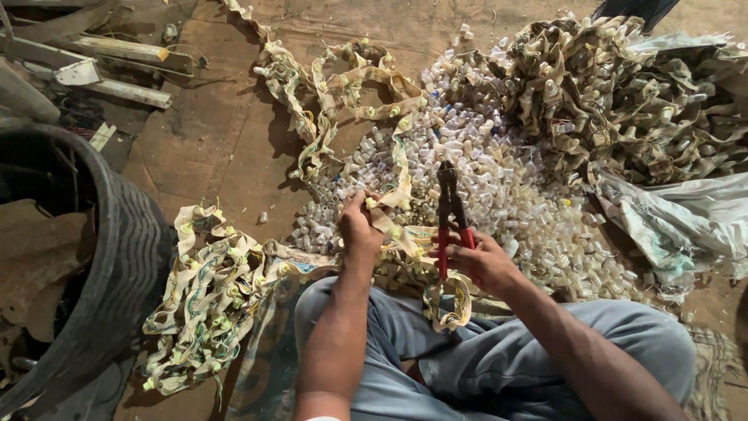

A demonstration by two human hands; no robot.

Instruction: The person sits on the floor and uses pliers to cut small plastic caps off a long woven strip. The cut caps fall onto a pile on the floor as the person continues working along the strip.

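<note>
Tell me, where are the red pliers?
In the head view, the pliers are in the right hand, center frame, over the pile of small plastic pieces.

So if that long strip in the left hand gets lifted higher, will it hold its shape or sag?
The strip probably sags: it already folds and loops over the floor and drapes from the left hand. The small caps along it likely add little weight. It may snag on the pile of loose caps it crosses.

The single head camera looked steeply down from close above the seated person's lap (499,343) onto the floor (210,140).
</note>
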